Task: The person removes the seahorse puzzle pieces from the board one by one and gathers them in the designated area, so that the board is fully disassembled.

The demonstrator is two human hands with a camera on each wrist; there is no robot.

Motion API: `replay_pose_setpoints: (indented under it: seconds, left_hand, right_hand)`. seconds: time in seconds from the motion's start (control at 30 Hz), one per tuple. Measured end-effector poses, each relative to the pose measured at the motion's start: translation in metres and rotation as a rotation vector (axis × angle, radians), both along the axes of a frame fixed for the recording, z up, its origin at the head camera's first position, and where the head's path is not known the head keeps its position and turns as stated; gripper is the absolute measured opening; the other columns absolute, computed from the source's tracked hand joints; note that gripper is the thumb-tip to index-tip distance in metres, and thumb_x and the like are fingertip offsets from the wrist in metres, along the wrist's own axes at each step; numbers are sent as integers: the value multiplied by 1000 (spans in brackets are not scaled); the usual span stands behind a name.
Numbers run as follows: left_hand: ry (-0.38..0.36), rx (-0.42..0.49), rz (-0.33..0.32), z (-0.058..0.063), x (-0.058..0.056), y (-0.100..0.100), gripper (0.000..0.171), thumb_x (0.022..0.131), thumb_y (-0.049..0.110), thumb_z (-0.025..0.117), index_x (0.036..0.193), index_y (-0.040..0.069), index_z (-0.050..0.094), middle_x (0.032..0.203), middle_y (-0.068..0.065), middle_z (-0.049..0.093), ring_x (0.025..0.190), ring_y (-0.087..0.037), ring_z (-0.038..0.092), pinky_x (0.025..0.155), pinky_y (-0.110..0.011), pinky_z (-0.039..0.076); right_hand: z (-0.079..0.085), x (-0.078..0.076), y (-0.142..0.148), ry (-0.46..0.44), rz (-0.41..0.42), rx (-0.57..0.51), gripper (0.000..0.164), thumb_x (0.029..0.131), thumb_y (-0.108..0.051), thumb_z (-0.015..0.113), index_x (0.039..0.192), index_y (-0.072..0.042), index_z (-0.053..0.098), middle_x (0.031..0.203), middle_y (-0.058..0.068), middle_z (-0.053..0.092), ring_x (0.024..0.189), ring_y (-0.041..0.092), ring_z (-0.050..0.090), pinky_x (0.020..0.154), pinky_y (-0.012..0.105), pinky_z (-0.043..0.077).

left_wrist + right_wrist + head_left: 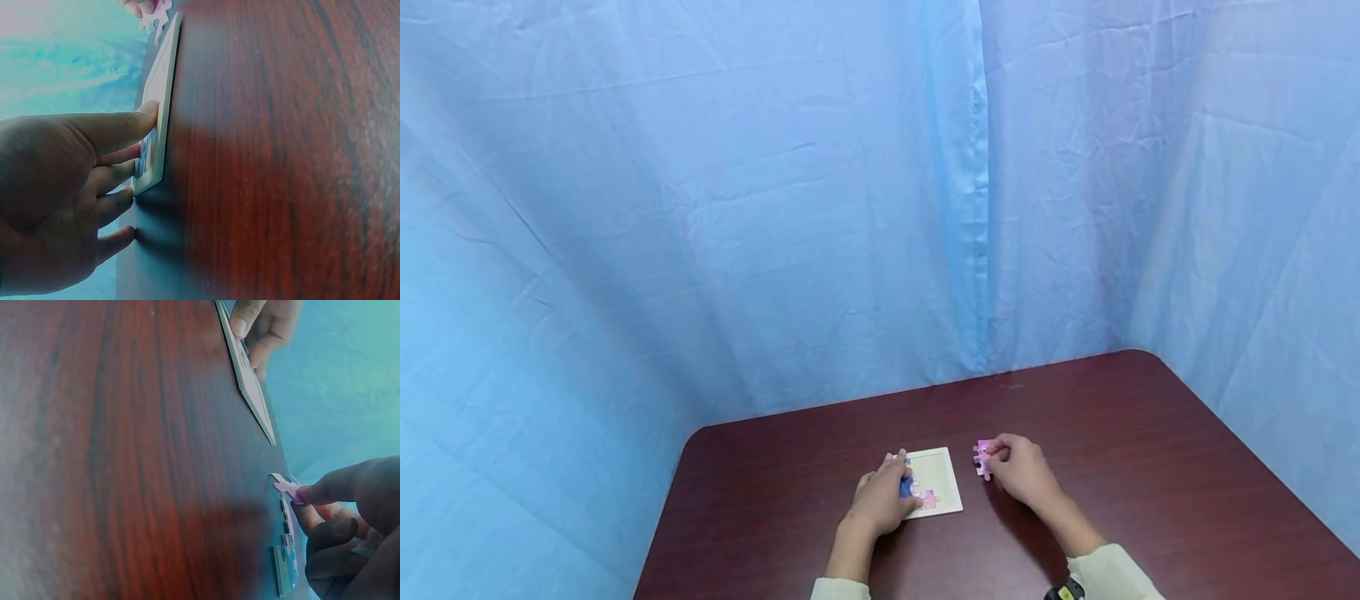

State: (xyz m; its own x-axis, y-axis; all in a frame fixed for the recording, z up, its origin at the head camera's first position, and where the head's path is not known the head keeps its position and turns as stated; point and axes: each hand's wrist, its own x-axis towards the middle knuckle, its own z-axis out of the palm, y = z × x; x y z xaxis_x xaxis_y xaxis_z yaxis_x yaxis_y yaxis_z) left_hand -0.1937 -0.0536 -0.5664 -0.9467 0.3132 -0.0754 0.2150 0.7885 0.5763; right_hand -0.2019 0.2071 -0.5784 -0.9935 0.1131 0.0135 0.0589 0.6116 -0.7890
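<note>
A square puzzle board (952, 482) with a pale frame lies on the table, with blue and pink pieces fitted along its left and near side. My left hand (877, 497) rests across its left side. The thumb (128, 127) presses near the front edge, while the other fingers extend fairly straight to the far side. Right of the board, my right hand (1024, 472) pinches a pink jigsaw piece (287, 489) between thumb and fingers. In the right wrist view the piece is tilted, above the tabletop.
Several more jigsaw pieces (284, 569) lie under and beyond my right hand, partly hidden by it. The dark red wooden table (1112, 433) reaches back to blue curtains (820, 250), which hang on every visible side.
</note>
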Motion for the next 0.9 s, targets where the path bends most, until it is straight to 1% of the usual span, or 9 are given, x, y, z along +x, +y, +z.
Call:
replay_pose_setpoints:
  seconds: [0.13,0.3,0.37,0.43,0.63,0.83,0.9]
  left_hand:
    - [-5,2,2,-1,0,0,31,92,23,83,115,8,69,167,-17,45,159,-36,37,124,-64,33]
    - [-7,7,0,-2,-1,0,31,92,22,82,116,8,69,167,-17,45,159,-37,37,124,-64,33]
    - [-9,10,1,-2,-1,0,31,92,23,82,116,8,68,167,-17,45,159,-37,37,124,-64,33]
    - [-13,12,2,-2,0,-1,31,92,23,82,116,8,68,167,-17,45,159,-37,37,124,-64,32]
    - [-20,23,4,-2,0,-1,32,93,23,81,118,8,69,167,-17,44,160,-37,36,125,-64,31]
    - [-5,22,-1,-2,0,-1,29,92,23,81,114,8,68,167,-18,45,159,-38,37,124,-65,32]
    - [-4,20,0,-2,0,-1,29,92,23,82,114,8,68,167,-17,45,159,-37,38,124,-64,33]
  right_hand:
    - [-2,0,3,3,-26,28,6,87,-6,71,93,-5,73,75,1,72,63,11,59,59,27,48]
    - [-3,-2,7,26,-44,78,4,86,-7,75,90,-8,76,80,2,74,72,12,61,67,29,49]
    - [-2,-2,8,24,-46,92,4,86,-8,76,90,-7,76,82,3,74,73,13,60,68,30,49]
    - [-1,-2,9,10,-48,92,5,86,-7,75,91,-7,76,82,4,73,70,14,60,66,30,49]
    - [0,-1,10,-37,-53,69,9,88,-8,73,96,-4,75,83,6,71,56,13,60,56,30,49]
    - [-2,-2,10,-59,-60,100,11,89,-11,74,98,-6,77,88,7,72,68,15,60,61,29,49]
    - [-1,-2,10,-63,-58,96,11,89,-12,74,98,-6,77,89,7,72,69,16,60,61,30,49]
